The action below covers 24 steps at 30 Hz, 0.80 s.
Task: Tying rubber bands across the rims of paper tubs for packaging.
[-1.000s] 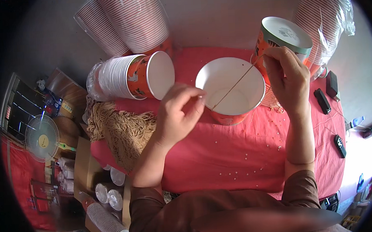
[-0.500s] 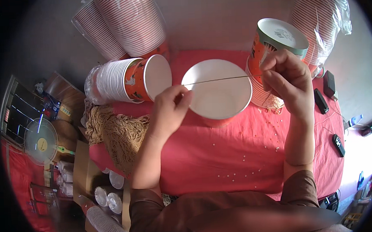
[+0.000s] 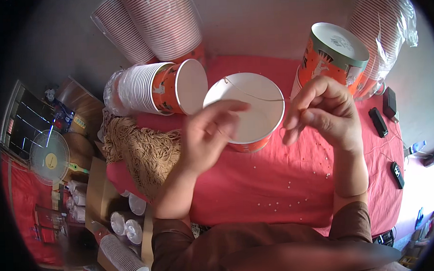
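At the middle of the red-covered table (image 3: 287,190) a white paper bucket (image 3: 247,115) with an orange outside lies tilted, its open mouth turned up toward the person. A thin string (image 3: 254,94) runs across that mouth, from the far left rim to the right rim. The right hand (image 3: 322,114) meets the string at the bucket's right edge, fingers curled and tips pressed together on it, wrist bent down from the sleeve. The left hand (image 3: 210,136) hovers over the bucket's near left side, fingers spread and loose; it is blurred, so I cannot tell whether it holds the other end of the string or nothing at all.

To do this well, I would judge, the string should stay taut and the bucket steady, so the left hand ought to brace the rim while the right works the end.

Just left of the bucket lies a stack of matching buckets (image 3: 152,89) on its side, and below it a heap of tan cord (image 3: 142,151). One upside-down bucket (image 3: 332,58) stands behind the right hand. Wrapped bucket stacks (image 3: 149,27) lean at the back. Two dark remotes (image 3: 378,121) rest at the table's right edge.
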Each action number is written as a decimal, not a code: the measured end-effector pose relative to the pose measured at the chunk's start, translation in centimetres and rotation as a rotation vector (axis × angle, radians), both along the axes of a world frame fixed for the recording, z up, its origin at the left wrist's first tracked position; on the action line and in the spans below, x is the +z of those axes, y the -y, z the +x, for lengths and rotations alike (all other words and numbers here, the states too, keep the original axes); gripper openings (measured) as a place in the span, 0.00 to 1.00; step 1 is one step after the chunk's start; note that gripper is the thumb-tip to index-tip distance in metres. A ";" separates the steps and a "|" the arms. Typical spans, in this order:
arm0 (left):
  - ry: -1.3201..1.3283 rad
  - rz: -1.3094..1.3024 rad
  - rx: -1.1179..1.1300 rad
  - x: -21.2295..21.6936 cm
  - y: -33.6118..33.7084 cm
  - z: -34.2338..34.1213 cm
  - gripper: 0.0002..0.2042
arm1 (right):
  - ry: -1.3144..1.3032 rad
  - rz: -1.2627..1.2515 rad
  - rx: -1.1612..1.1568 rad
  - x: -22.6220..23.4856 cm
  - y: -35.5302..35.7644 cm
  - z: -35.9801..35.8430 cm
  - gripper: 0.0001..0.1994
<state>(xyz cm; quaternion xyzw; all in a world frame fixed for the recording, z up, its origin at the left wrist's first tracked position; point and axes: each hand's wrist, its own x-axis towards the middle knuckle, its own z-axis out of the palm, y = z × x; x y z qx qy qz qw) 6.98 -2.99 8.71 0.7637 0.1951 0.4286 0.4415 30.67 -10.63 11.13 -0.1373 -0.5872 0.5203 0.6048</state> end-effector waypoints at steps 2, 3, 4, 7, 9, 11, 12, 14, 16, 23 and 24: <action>0.045 -0.286 -0.340 -0.5 1.8 -0.1 0.16 | 0.042 0.003 0.044 -0.3 0.1 -0.9 0.07; 0.112 -0.339 -0.368 -1.0 2.9 0.6 0.14 | 0.043 0.005 0.051 -0.4 0.1 -1.1 0.07; 0.113 -0.339 -0.369 -1.2 2.9 0.7 0.14 | 0.072 0.027 0.040 -0.6 0.0 -1.2 0.07; 0.114 -0.369 -0.316 -1.7 2.6 0.8 0.09 | 0.029 0.055 -0.010 -0.7 -0.6 -0.9 0.06; 0.067 -0.314 -0.240 -1.0 1.7 0.3 0.10 | -0.036 0.106 -0.110 -1.0 -1.9 0.3 0.04; 0.123 -0.300 -0.180 -0.6 1.1 -0.2 0.10 | -0.093 0.118 -0.206 -1.1 -2.8 1.5 0.04; 0.149 -0.291 -0.165 -0.5 0.6 -0.4 0.09 | -0.117 0.110 -0.241 -1.1 -3.2 2.1 0.05; 0.195 -0.265 -0.145 -0.3 0.0 -1.0 0.08 | -0.133 0.104 -0.303 -1.2 -3.6 3.2 0.05; 0.218 -0.202 -0.080 0.0 -0.1 -1.2 0.08 | -0.125 0.102 -0.353 -1.3 -3.9 3.7 0.05; 0.151 0.019 0.063 0.0 -0.5 -1.4 0.06 | 0.030 0.027 -0.443 -1.4 -3.6 3.1 0.04; 0.118 0.035 0.067 0.0 -0.4 -1.4 0.06 | 0.032 0.040 -0.441 -1.4 -3.5 2.9 0.04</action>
